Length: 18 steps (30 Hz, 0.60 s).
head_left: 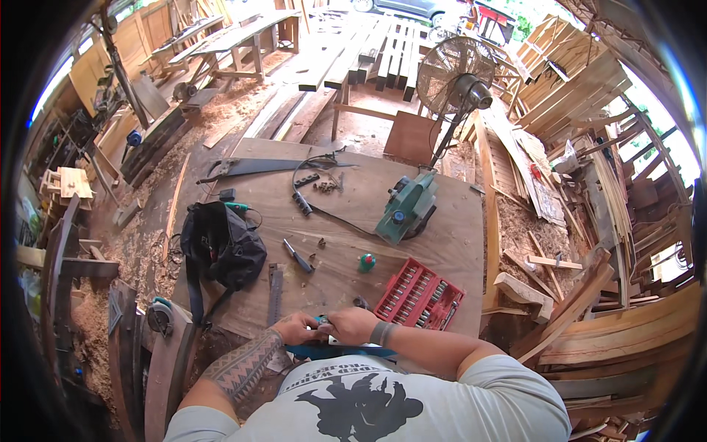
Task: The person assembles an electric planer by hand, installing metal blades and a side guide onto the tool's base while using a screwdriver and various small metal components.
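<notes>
At the table's near edge, my left hand is closed on a blue tool, mostly hidden by my hands and shirt. My right hand meets it from the other side, fingers pinched around a small part I cannot make out. Just beyond the right hand lies a small dark piece, and to its right an open red case of sockets and bits. A metal ruler lies beyond my left hand. Farther up are a screwdriver and a small green-and-red round item.
The wooden tabletop also carries a black bag, a handsaw, a green power planer, a black cable and small metal parts. Behind stands a fan. Lumber and wood shavings surround the table.
</notes>
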Each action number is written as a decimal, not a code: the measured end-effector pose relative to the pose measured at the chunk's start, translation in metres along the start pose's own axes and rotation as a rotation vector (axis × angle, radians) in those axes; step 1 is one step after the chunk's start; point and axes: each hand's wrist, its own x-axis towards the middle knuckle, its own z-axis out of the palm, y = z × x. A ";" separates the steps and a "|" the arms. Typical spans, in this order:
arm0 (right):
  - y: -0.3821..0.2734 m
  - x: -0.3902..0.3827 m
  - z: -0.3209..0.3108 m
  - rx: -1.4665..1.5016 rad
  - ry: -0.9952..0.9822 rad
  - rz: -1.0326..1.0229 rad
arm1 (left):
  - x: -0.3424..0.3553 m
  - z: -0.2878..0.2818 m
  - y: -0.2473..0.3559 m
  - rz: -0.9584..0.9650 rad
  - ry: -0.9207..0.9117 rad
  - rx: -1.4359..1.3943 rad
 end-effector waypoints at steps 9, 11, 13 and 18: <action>0.000 0.003 -0.021 -0.080 -0.111 -0.009 | 0.006 0.004 -0.019 0.129 -0.043 -0.168; -0.007 -0.004 -0.034 -0.321 -0.055 -0.053 | 0.001 0.000 -0.005 0.072 -0.056 -0.091; 0.014 0.006 -0.026 -0.201 -0.096 -0.072 | 0.003 -0.003 0.000 0.056 -0.088 -0.122; 0.013 0.021 -0.032 -0.004 -0.212 -0.055 | 0.008 0.003 -0.028 0.097 -0.091 -0.164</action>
